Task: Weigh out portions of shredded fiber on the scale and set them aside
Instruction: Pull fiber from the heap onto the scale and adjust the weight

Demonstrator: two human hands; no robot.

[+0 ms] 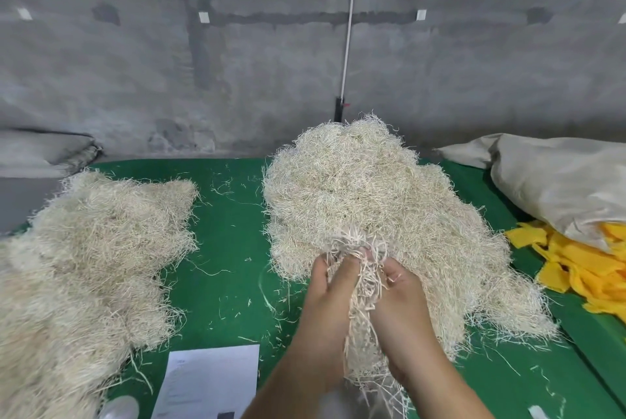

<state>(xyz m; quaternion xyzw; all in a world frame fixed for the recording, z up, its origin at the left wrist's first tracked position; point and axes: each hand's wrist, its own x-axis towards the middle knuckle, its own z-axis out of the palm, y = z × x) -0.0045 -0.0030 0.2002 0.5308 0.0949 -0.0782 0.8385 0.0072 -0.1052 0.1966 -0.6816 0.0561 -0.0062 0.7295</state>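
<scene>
On the green counter (230, 249) our left hand (325, 300) and right hand (403, 300) clutch a fiber wad (364, 279)—light, springy, sheds; we judge grabbing deep best.

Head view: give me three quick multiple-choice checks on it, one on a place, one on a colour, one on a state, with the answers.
1. Where are the yellow scraps?
A. at the table's right edge, spilling from the sack
B. on the left pile
C. on the paper sheet

2. What colour is the table cover?
A. blue
B. green
C. grey

3. What are the two hands doing?
A. resting flat on the table
B. both gripping one fiber clump
C. holding the paper sheet

Answers:
1 A, the scraps lie by the sack's mouth on the right.
2 B, green shows between the left pile and the right pile.
3 B, the left hand and right hand curl round the clump in front of the right pile.
</scene>
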